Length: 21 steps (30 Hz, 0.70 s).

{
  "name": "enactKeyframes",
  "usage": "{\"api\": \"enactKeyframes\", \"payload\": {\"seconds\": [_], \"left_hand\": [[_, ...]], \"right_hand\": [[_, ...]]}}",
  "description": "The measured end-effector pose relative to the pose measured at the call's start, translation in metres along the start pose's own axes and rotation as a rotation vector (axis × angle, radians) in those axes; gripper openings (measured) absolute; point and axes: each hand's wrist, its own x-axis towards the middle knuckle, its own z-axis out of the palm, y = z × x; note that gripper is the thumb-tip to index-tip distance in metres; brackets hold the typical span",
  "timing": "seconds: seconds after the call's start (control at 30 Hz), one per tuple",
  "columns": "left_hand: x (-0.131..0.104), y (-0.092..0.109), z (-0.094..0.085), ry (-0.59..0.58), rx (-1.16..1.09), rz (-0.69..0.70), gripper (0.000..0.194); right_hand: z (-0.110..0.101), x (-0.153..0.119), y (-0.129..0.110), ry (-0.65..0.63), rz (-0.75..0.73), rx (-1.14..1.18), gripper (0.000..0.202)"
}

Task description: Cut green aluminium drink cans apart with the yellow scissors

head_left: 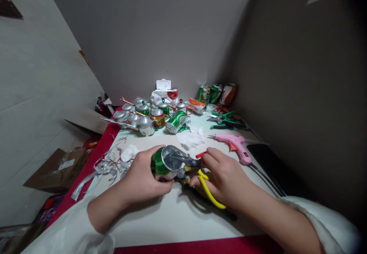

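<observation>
My left hand (145,172) is wrapped around a cut green can (160,164), its round silver end tilted up toward me. In my right hand (222,172) is a pair of pliers (211,193) with yellow and red handles. The dark jaws of the pliers reach to the rim of the can's end; whether they pinch the metal I cannot tell. Beneath my hands lies another tool with dark handles (229,214), partly hidden. Thin metal strips (104,170) are scattered left of my left hand.
Small can-made pots (145,124) crowd the back left. A green can (177,122) lies beside white tissue (192,136). At right are a pink glue gun (233,143), green-handled cutters (226,120) and a black flat object (266,166). Crumpled cans (216,93) stand behind.
</observation>
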Motion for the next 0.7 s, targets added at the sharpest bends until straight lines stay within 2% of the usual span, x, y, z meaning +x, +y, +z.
{"api": "enactKeyframes", "payload": {"seconds": [0.2, 0.37, 0.53, 0.7], "left_hand": [[0.001, 0.001, -0.001, -0.001, 0.041, 0.021, 0.044], [0.002, 0.004, -0.003, -0.056, -0.024, 0.018, 0.031], [0.002, 0.006, -0.004, -0.088, -0.099, 0.021, 0.027], [0.003, 0.008, -0.006, -0.083, -0.113, 0.03, 0.026]], "right_hand": [[-0.005, 0.0, -0.002, -0.248, 0.164, 0.431, 0.047], [-0.01, 0.001, -0.001, -0.339, 0.252, 0.608, 0.044], [-0.012, 0.001, -0.001, -0.446, 0.315, 0.923, 0.046], [-0.007, -0.004, 0.003, -0.519, 0.306, 1.16, 0.053]]}}
